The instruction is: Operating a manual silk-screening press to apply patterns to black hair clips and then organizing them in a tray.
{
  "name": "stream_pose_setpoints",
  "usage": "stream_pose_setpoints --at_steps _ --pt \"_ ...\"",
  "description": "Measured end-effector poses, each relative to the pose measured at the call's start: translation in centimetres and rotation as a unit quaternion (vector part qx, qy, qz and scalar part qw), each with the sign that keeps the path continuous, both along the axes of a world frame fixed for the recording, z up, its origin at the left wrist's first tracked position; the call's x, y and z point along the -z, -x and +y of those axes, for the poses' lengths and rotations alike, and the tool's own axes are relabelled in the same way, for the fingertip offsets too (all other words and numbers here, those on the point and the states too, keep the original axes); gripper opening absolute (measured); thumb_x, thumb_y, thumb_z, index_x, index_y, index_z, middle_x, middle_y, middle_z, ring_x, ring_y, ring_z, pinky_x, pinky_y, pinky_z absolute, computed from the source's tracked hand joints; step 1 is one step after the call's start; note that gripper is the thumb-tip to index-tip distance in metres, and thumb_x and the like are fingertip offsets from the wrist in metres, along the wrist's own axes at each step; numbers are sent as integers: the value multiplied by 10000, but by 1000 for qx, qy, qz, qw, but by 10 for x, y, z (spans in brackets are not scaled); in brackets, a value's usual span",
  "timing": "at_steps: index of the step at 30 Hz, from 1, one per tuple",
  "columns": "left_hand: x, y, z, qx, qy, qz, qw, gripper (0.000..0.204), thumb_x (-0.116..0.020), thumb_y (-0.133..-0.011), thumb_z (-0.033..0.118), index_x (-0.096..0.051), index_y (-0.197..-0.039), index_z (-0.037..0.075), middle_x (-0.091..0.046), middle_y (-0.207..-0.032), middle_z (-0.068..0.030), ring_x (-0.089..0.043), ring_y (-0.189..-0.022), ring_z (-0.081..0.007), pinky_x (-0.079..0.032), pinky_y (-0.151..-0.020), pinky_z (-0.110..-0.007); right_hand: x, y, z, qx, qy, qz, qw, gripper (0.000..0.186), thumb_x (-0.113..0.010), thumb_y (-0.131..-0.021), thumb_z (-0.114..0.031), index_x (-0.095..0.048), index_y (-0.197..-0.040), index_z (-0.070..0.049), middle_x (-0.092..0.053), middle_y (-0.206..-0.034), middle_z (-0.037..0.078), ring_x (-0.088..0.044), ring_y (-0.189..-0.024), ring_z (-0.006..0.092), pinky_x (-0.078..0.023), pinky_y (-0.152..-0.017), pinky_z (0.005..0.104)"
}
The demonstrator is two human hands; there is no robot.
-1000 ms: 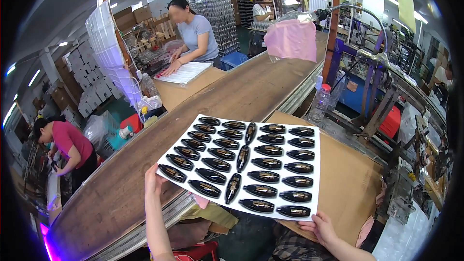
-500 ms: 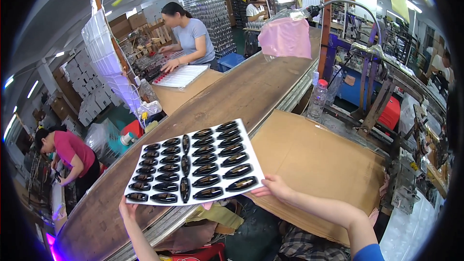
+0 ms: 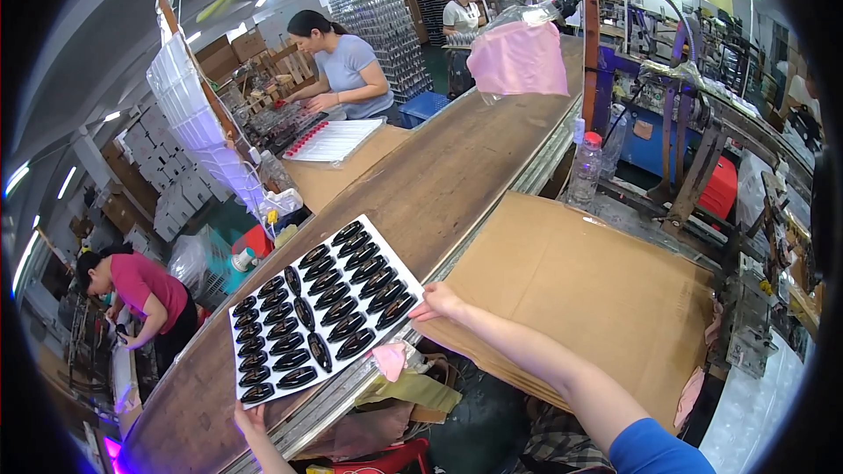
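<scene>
Factory, long brown bench (image 3: 457,175) | our left hand (image 3: 250,419) and right hand (image 3: 436,302) grip white tray (image 3: 321,309) edges | dark oval pieces (image 3: 338,309) in rows

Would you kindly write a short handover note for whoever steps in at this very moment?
Left hand: holds the near corner of the white tray of glossy dark oval parts.
Right hand: grips the tray's right edge.
Tray: lies over the long brown wooden belt, left of the flat brown cardboard sheet.
Done: every pocket in view is filled.
Left: both hands are on the tray; letting go remains.
</scene>
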State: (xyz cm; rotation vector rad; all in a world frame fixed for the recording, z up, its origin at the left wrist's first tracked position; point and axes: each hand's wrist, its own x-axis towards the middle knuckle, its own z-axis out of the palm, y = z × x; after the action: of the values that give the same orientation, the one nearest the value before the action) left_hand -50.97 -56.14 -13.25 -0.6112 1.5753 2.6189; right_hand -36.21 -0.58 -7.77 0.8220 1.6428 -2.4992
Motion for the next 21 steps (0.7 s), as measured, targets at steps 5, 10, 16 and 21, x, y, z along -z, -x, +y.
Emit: stream_pose_setpoints --at_steps 5,10,16,21 --pt "14 -10 54 29 -100 -7 995 286 -364 -873 194 -481 -1062 13 -559 -1042 -132 -537 -971 -281 -427 -860 -484 14 13 29 43 -2 29 999 486 -399 -851 -29 -185 -1275 74 -386 -1224 181 -505 -1016 242 -519 -737 336" --pt "11 -16 83 57 -154 -35 986 311 -288 -891 152 -434 -1100 -27 -517 -1099 -186 -496 -1037 -312 -392 -907 -495 -9 -12 21 56 -15 69 996 431 -427 -872 -118 -283 -1241 52 -401 -1210 157 -498 -1038 235 -482 -799 320" --pt "9 -7 76 99 -113 -25 988 350 -218 -912 176 -388 -1124 -45 -496 -1112 -211 -491 -1039 -337 -415 -888 -495 -17 -104 20 -6 -107 162 981 299 -443 -890 -196 -494 -1076 33 -532 -1065 109 -545 -962 179 -479 -763 284" --pt "13 -22 69 -14 -43 -29 999 276 -303 -889 91 -413 -1059 -95 -516 -1031 -232 -541 -952 -344 -472 -826 -457 -49 -204 2 -48 -88 154 983 269 -409 -908 -174 -516 -1045 32 -581 -964 100 -571 -867 160 -463 -758 264"
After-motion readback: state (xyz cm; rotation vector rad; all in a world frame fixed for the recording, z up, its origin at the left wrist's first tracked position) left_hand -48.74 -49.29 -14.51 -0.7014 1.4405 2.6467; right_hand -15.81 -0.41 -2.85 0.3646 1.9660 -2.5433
